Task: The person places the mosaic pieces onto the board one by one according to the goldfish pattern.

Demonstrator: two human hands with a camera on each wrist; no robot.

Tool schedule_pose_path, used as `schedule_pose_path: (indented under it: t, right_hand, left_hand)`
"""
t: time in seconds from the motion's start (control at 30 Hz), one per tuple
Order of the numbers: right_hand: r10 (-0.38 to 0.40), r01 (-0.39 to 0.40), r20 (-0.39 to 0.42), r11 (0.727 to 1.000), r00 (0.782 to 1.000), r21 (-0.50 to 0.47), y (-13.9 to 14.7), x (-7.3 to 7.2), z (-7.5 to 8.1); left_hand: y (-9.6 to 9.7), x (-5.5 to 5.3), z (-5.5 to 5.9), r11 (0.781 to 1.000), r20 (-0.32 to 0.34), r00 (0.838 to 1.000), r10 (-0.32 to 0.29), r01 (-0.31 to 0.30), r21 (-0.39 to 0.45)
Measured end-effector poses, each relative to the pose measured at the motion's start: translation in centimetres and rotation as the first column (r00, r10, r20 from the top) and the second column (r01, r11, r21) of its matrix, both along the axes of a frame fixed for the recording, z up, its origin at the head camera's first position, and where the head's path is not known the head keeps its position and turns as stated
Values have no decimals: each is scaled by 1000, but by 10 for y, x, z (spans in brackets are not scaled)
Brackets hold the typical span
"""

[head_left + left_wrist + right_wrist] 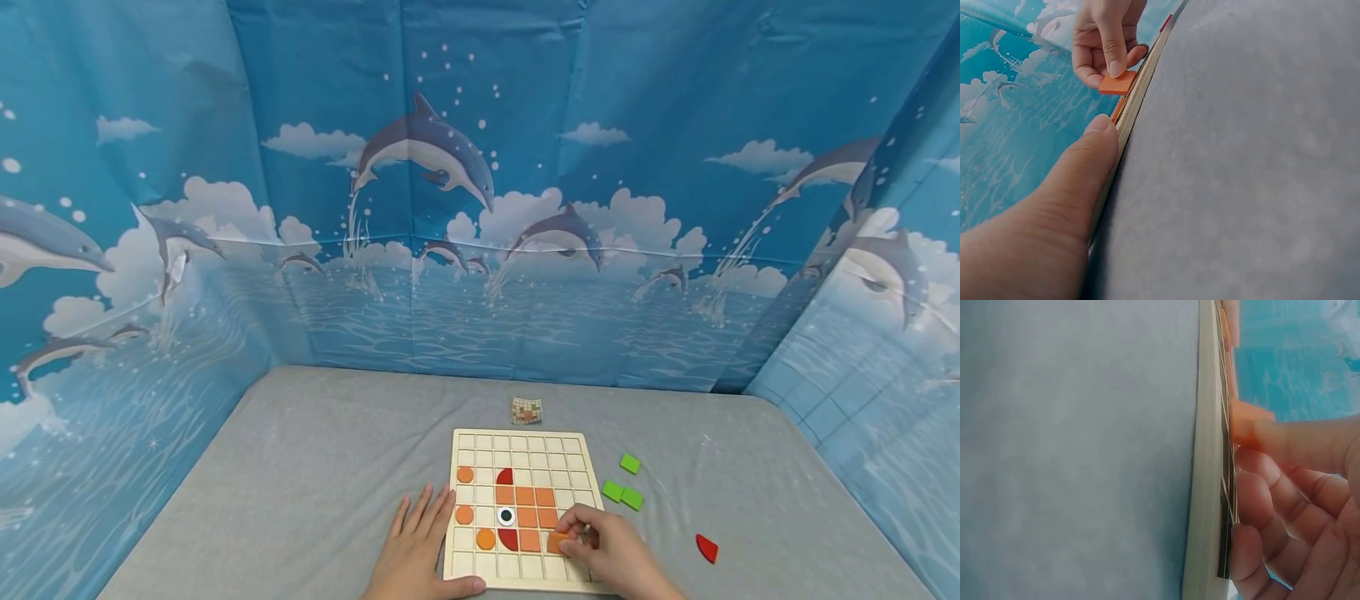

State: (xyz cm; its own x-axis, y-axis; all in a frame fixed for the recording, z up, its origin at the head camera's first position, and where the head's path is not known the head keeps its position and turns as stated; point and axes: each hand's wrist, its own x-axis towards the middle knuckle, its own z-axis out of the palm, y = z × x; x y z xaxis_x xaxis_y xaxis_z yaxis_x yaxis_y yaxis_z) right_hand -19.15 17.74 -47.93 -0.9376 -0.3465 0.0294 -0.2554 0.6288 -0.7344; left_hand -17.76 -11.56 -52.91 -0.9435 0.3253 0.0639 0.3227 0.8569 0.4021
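A pale wooden grid board [555,458] lies on the grey cloth, with orange squares [527,517], orange discs [465,514], two red quarter pieces [507,539] and a round eye piece [506,516] in its cells. My right hand [611,546] pinches an orange square tile [557,542] between thumb and fingers over the lower right part of the grid. In the left wrist view this tile [1117,83] is tilted just above the board. Fingers spread, my left hand [420,546] rests along the board's left edge, its thumb at the near left corner.
Several green tiles [630,463] lie on the cloth right of the board. A red quarter piece [707,548] is farther right. Behind the board lies a small picture card [527,411]. A blue dolphin-print curtain [480,317] surrounds the table [337,442].
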Motion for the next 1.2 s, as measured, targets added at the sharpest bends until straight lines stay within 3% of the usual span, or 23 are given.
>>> schedule_pose_path:
  t: [0.6, 1.2]
  right_hand:
    - [47, -43, -58, 997, 997, 69, -8, -5, 0]
    - [-36, 43, -77, 995, 996, 95, -11, -5, 2]
  left_hand:
    - [0, 1, 2, 1000, 17, 1000, -2, 2, 10]
    - [0, 1, 4, 1000, 19, 1000, 1, -1, 3]
